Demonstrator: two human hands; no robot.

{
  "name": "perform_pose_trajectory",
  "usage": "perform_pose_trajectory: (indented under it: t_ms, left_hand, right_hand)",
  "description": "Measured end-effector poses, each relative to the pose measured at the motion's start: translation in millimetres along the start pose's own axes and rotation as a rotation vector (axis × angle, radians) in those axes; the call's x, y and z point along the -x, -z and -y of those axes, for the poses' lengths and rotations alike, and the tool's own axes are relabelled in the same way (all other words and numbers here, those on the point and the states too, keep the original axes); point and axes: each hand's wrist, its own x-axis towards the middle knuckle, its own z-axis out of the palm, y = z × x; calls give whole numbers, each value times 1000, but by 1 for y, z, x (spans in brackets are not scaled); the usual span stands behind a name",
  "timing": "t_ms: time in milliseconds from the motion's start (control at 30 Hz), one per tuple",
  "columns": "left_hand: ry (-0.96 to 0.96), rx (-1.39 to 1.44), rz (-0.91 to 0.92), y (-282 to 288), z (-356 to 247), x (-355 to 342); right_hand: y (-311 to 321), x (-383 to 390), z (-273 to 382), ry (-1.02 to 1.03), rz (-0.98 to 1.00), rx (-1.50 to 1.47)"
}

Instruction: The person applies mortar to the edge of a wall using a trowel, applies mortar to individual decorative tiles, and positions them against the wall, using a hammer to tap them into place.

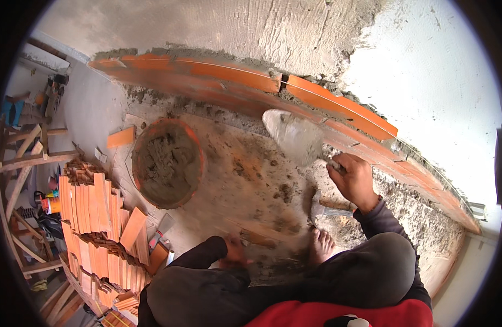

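Observation:
My right hand point(353, 179) grips the handle of a mortar-smeared trowel point(294, 136), its blade up against a low brick wall point(234, 76). Fresh mortar lines the wall's top, and a gap filled with dark shows between two upper bricks. Down by my left knee, my left hand point(236, 252) is smeared by motion. Beside it is a blurred brownish-orange piece point(259, 238); whether I touch it cannot be made out. A round tub of grey mortar point(169, 163) stands on the floor to the left.
A hammer point(330, 209) lies beside my bare foot point(322, 246). Stacked thin orange bricks point(93, 212) fill the left, with a red-handled tool point(159, 234) close by. One loose brick point(121, 137) lies near the tub. Wooden trestles point(22, 163) stand farther left.

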Motion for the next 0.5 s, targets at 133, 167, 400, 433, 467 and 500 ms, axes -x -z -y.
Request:
perform_pose_trajectory:
  t_ms: [133,167,400,433,467,500]
  left_hand:
    - [-43,152,194,4,-1,15]
    - [-76,185,322,27,-13,41]
    - [-119,109,333,29,-11,23]
    - [-111,98,274,21,-6,20]
    - [-107,79,219,14,-1,15]
    - [-97,64,187,7,3,10]
  right_hand:
    - [41,-10,28,253,432,-426]
    - [52,-17,36,233,615,-523]
    - [36,-57,-2,-189,437,-603]
    - [37,-55,3,-111,445,-547]
    - [38,-49,8,-36,452,-489]
    - [28,-42,8,21,393,-567]
